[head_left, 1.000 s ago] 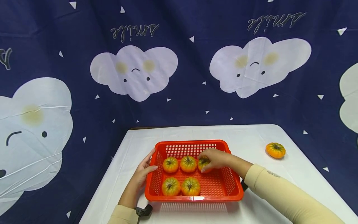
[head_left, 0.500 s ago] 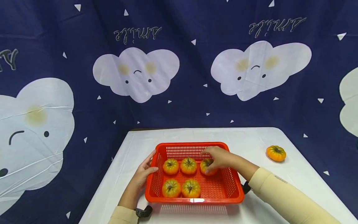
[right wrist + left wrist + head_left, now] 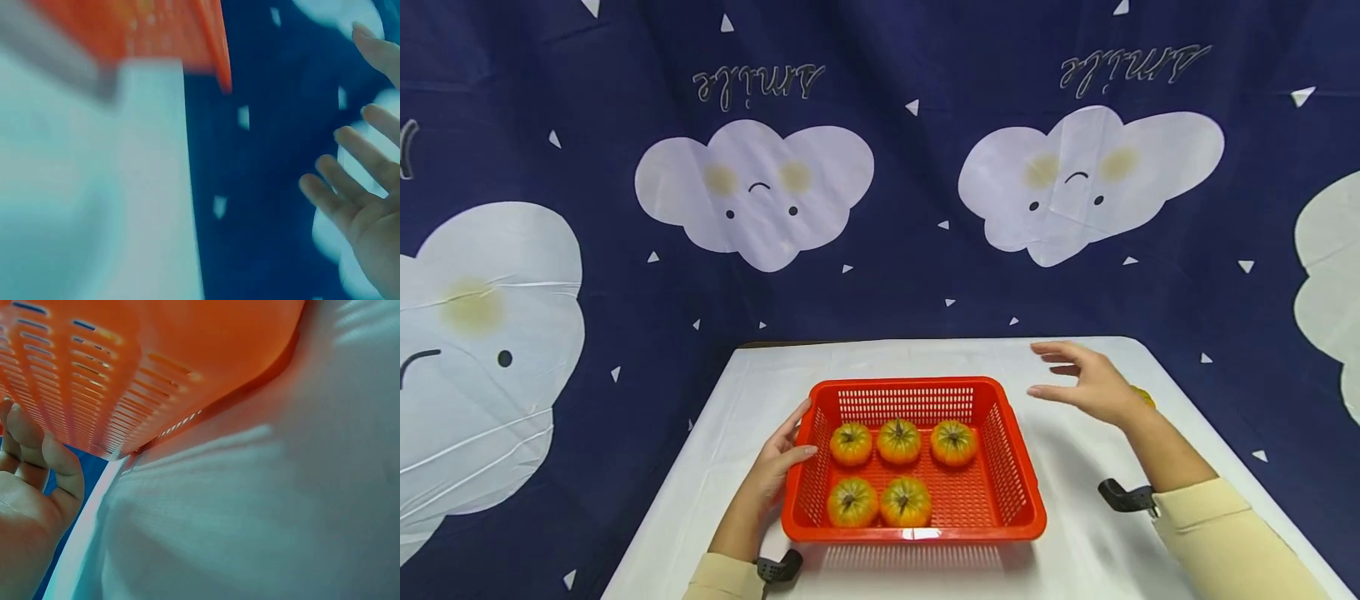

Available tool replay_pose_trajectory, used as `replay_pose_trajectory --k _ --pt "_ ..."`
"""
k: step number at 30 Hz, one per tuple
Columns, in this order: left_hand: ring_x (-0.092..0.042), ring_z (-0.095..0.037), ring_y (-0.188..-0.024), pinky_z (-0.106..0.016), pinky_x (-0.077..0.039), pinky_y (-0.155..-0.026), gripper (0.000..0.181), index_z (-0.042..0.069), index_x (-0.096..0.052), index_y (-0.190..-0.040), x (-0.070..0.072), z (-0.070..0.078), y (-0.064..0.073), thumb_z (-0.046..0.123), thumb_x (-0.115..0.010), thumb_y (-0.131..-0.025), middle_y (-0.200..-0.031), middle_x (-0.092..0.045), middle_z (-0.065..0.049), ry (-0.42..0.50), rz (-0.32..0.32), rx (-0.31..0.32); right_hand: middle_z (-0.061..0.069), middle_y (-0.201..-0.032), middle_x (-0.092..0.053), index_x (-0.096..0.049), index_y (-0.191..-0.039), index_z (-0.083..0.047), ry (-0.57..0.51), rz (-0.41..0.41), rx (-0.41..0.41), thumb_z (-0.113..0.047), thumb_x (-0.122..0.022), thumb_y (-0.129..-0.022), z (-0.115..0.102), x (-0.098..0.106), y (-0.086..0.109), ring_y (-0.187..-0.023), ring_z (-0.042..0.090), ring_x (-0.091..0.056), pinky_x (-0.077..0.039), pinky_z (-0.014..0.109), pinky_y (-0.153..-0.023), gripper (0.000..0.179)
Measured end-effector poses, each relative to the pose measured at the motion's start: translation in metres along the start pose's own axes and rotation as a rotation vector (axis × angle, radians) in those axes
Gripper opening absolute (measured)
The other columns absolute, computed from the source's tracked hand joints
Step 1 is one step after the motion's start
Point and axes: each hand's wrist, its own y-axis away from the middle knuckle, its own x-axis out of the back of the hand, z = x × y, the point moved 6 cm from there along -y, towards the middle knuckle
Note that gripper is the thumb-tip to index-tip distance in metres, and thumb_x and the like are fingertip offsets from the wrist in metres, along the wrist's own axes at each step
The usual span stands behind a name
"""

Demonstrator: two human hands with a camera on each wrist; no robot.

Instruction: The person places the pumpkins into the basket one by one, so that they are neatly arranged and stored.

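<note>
A red plastic basket (image 3: pixel 917 533) stands on the white table in the head view. Inside it, three small orange-green pumpkins (image 3: pixel 953 442) form the back row and two more pumpkins (image 3: pixel 906 502) the front row. My left hand (image 3: pixel 775 467) holds the basket's left side, thumb over the rim and fingers along the outer wall; the left wrist view shows the curled fingers (image 3: pixel 59 456) against the slotted side. Off to the basket's right, my right hand (image 3: pixel 1093 387) hovers over the table with fingers spread, holding nothing. Another pumpkin (image 3: pixel 1144 397) is mostly hidden behind it.
The white-covered table (image 3: pixel 1075 533) extends on both sides of the basket. Behind it hangs a dark blue curtain (image 3: pixel 910 308) with clouds and small white shapes. A black wrist camera (image 3: pixel 1126 496) sits on the right wrist, another camera (image 3: pixel 781 567) on the left.
My right hand has let go of the back-right pumpkin in the basket and moved out to the right, towards the pumpkin on the table. The left hand stays at the basket.
</note>
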Motion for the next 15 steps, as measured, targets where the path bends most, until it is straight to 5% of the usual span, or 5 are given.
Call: replay_pose_trajectory --k 4,8,11,15 --pt "-0.056 -0.043 -0.13 -0.059 -0.052 -0.098 0.081 0.022 -0.034 -0.167 0.001 0.0 0.002 -0.001 -0.065 -0.096 -0.15 -0.043 -0.029 -0.008 0.021 0.003 0.024 -0.149 -0.052 -0.055 -0.149 -0.003 0.039 0.172 -0.18 -0.028 -0.089 -0.088 0.049 0.046 0.023 -0.13 0.048 -0.052 -0.048 0.046 -0.11 0.075" --pt "-0.056 -0.044 -0.131 -0.059 -0.052 -0.098 0.08 0.019 -0.032 -0.167 0.0 0.0 0.001 -0.002 -0.063 -0.097 -0.149 -0.043 -0.031 -0.016 0.005 0.0 0.031 -0.161 -0.033 -0.044 -0.158 -0.003 0.167 0.301 -0.337 -0.039 -0.086 -0.089 0.096 0.083 0.055 -0.145 0.059 -0.027 -0.025 0.078 -0.112 0.088" --pt "-0.055 -0.043 -0.132 -0.059 -0.051 -0.099 0.08 0.02 -0.032 -0.168 -0.002 -0.001 0.0 -0.002 -0.063 -0.098 -0.149 -0.043 -0.03 -0.009 0.001 0.01 0.033 -0.167 -0.017 -0.032 -0.164 -0.005 0.213 0.318 -0.459 -0.049 -0.081 -0.091 0.126 0.096 0.077 -0.148 0.063 -0.013 -0.016 0.086 -0.108 0.099" --pt "-0.054 -0.043 -0.134 -0.058 -0.053 -0.098 0.08 0.025 -0.035 -0.167 -0.001 -0.001 -0.002 -0.001 -0.065 -0.097 -0.152 -0.044 -0.026 -0.003 0.02 0.021 0.038 -0.166 -0.009 -0.017 -0.167 -0.004 0.165 0.256 -0.54 -0.051 -0.079 -0.092 0.155 0.09 0.095 -0.144 0.067 -0.012 -0.019 0.086 -0.107 0.108"
